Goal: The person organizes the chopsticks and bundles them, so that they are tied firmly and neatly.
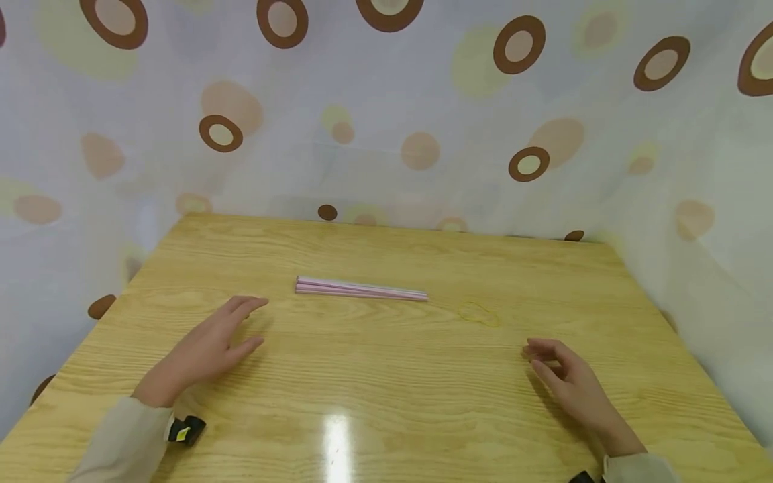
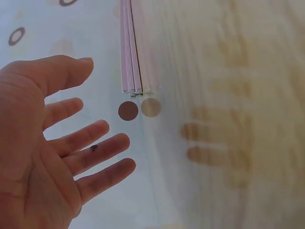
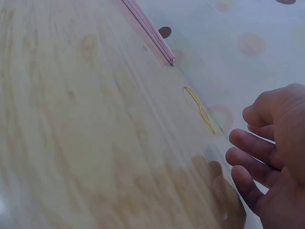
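Note:
Several thin pink sticks (image 1: 362, 288), possibly wrapped straws, lie side by side in a loose bundle on the wooden table. To their right lies a thin yellow rubber band (image 1: 479, 314), twisted on itself in the right wrist view. My left hand (image 1: 208, 342) is held over the table left of the bundle, thumb and fingers spread, with nothing in it. In the left wrist view the stick ends (image 2: 132, 90) appear beyond the fingers. On the other side, my right hand (image 1: 570, 382) hovers near the rubber band, fingers loosely bent and holding nothing.
The glossy wood-grain table (image 1: 392, 376) reflects a light near its front. A white curtain (image 1: 386, 134) with brown and peach circles hangs behind the table and along both sides. Each sleeve has a dark band (image 1: 188, 431) at the wrist.

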Demonstrator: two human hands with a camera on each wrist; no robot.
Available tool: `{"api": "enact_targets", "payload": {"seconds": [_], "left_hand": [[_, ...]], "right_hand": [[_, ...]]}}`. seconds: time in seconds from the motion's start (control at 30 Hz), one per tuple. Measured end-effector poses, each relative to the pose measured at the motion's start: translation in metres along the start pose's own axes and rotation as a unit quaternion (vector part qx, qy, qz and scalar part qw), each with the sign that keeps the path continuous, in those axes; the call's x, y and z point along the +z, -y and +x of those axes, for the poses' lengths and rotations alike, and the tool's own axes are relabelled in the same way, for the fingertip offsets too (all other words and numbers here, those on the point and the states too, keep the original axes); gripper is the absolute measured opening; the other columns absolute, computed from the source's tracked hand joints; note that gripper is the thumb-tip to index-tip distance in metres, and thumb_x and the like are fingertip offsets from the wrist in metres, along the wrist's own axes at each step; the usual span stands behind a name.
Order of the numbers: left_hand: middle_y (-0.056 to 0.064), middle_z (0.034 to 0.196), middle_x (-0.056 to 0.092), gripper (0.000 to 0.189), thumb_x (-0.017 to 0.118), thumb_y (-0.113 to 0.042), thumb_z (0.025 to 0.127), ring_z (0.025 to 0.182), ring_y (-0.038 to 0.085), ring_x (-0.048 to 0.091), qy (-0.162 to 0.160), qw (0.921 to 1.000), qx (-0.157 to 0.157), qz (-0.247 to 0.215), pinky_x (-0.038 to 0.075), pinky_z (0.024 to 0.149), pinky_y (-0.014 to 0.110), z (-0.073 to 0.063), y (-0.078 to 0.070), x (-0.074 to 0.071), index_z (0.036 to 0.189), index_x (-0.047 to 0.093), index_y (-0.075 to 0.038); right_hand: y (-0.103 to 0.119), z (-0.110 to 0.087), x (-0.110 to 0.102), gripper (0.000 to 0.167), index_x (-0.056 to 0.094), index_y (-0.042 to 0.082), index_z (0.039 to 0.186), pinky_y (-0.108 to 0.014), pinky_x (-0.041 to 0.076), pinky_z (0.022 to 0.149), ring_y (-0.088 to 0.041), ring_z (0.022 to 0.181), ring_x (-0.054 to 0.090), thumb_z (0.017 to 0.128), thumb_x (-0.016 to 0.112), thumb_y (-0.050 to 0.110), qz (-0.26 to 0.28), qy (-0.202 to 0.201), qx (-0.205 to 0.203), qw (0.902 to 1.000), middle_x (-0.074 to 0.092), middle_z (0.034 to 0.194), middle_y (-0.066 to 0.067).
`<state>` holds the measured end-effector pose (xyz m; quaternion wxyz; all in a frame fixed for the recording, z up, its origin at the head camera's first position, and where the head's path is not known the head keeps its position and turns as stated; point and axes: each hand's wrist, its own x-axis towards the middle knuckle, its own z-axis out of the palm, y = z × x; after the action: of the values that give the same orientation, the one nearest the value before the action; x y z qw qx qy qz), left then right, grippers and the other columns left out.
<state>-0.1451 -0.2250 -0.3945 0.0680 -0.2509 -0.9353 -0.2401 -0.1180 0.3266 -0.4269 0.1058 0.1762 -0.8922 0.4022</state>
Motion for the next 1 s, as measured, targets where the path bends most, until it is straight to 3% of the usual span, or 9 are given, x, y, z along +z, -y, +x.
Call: {"api": "enact_targets", "payload": {"seconds": [0.27,0.57,0.73,1.0], "left_hand": [[0.018,0.127,0.050,0.057,0.068,-0.017,0.090,0.104,0.033,0.059,0.006,0.9989,-0.029,0.036,0.051,0.078,0.048,0.001,0.001,-0.003,0.139,0.043,-0.002],[0.020,0.129,0.050,0.058,0.065,-0.018,0.092,0.104,0.033,0.059,0.018,0.9990,-0.038,0.015,0.051,0.080,0.048,0.012,0.004,0.000,0.141,0.039,0.000],[0.019,0.127,0.052,0.055,0.065,-0.019,0.092,0.103,0.032,0.059,0.024,0.9988,-0.039,0.016,0.051,0.080,0.049,0.016,0.003,0.000,0.139,0.042,-0.001],[0.018,0.127,0.052,0.054,0.065,-0.020,0.092,0.107,0.033,0.058,0.028,0.9987,-0.039,0.015,0.049,0.084,0.051,0.024,0.001,0.005,0.138,0.044,-0.002]], "right_hand": [[0.004,0.007,0.009,0.025,0.057,-0.005,0.120,-0.012,0.047,0.077,0.002,0.095,0.055,0.095,0.055,-0.002,0.024,0.002,0.003,0.9997,0.065,0.108,-0.015],[0.000,0.011,0.010,0.025,0.059,-0.005,0.118,-0.013,0.047,0.073,-0.003,0.091,0.057,0.092,0.058,-0.005,0.028,-0.021,-0.014,0.9993,0.066,0.104,0.004],[0.001,0.014,0.014,0.028,0.059,-0.004,0.117,-0.015,0.048,0.071,0.003,0.090,0.055,0.089,0.059,-0.010,0.026,-0.020,-0.026,0.9991,0.066,0.103,0.000],[0.008,0.023,0.021,0.027,0.060,-0.005,0.115,-0.014,0.048,0.072,0.000,0.090,0.058,0.089,0.059,-0.011,0.048,-0.022,-0.038,0.9979,0.067,0.100,-0.009]]}}
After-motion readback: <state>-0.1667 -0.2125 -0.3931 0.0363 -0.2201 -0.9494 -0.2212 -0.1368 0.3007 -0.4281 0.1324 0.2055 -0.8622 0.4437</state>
